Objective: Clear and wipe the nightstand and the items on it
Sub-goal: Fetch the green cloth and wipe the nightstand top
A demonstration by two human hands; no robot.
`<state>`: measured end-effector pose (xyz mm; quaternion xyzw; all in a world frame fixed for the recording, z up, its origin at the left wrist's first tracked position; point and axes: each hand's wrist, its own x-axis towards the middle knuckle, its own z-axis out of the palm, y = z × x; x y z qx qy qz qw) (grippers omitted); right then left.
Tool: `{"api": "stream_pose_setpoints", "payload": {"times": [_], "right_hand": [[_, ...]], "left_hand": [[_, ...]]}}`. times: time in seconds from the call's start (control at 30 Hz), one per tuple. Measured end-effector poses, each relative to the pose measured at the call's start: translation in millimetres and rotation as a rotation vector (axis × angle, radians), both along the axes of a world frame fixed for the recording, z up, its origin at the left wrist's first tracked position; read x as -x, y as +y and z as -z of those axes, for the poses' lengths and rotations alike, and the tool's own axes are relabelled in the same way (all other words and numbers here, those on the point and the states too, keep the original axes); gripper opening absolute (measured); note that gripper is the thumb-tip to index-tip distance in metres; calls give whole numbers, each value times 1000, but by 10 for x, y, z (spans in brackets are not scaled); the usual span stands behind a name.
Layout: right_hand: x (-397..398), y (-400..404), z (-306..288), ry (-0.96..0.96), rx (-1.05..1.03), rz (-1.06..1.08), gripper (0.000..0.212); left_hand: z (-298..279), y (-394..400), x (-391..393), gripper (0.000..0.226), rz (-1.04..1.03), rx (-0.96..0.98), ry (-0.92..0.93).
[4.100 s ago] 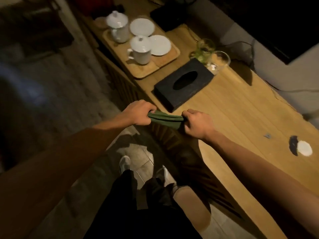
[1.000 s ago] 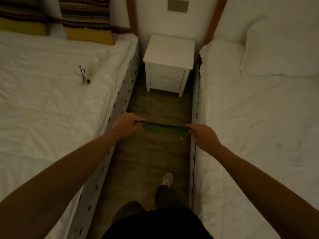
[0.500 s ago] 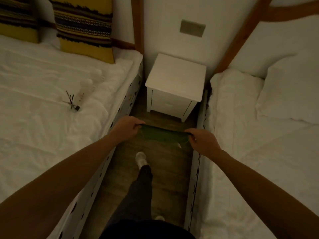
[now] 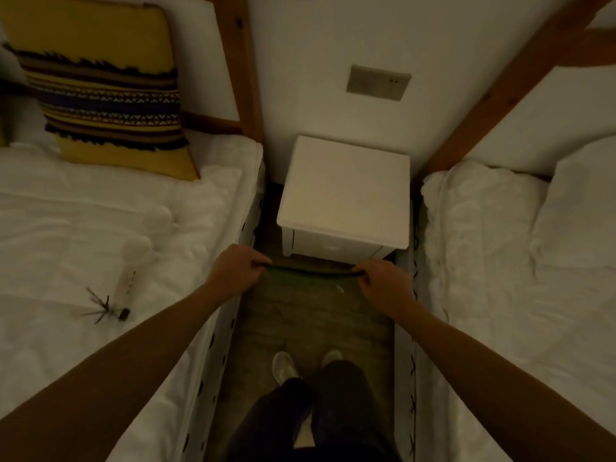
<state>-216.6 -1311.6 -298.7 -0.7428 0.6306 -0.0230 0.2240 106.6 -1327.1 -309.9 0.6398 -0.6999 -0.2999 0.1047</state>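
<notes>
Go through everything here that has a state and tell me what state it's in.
Green cloth: stretched between both hands.
Left hand: gripping the cloth.
Right hand: gripping the cloth.
Nightstand: top bare, drawer shut.
Patterned pillow: propped upright.

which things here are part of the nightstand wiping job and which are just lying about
Job: nightstand; green cloth stretched between left hand and right hand.

Lying about: striped cushion, white pillow, wall switch plate. The white bottles on the left bed look already cleared off.
</notes>
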Motion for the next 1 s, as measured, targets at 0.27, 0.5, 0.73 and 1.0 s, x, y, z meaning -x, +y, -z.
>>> {"api": "stream_pose_setpoints", "payload": {"times": [0.27, 0.5, 0.73, 1.0], "right_hand": [[-117, -923, 519, -18, -70, 78, 16], [-145, -1806, 1193, -98, -149, 66, 20], [-217, -2649, 2057, -98, -139, 163, 20], [-844, -2791, 2644, -49, 209, -184, 51]], "left_hand": [[551, -975, -84, 19, -23, -54, -20], [1091, -1788, -110, 21, -79, -185, -88], [1863, -2624, -145, 22, -38, -226, -47], [2617, -3173, -207, 17, -70, -228, 136]]}}
